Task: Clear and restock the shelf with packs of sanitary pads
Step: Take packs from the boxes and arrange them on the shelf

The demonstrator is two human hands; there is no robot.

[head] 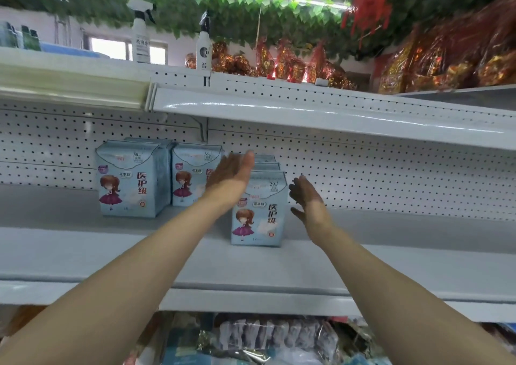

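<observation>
Three rows of light-blue pad packs with a cartoon girl stand on the white shelf (111,253). The front pack of the right row (258,219) stands nearest, with more packs lined up behind it. My left hand (231,173) is flat with straight fingers at the left side of that row, covering part of the middle pack (191,180). My right hand (303,195) is spread open a little to the right of the row, apart from it. Further left stands the left pack (127,180), with another behind it.
A white shelf board (307,113) overhangs just above the hands, carrying two spray bottles (142,35) and red-gold foil decorations (279,63). A perforated back panel (391,174) runs behind. Bagged goods (265,336) fill the shelf below.
</observation>
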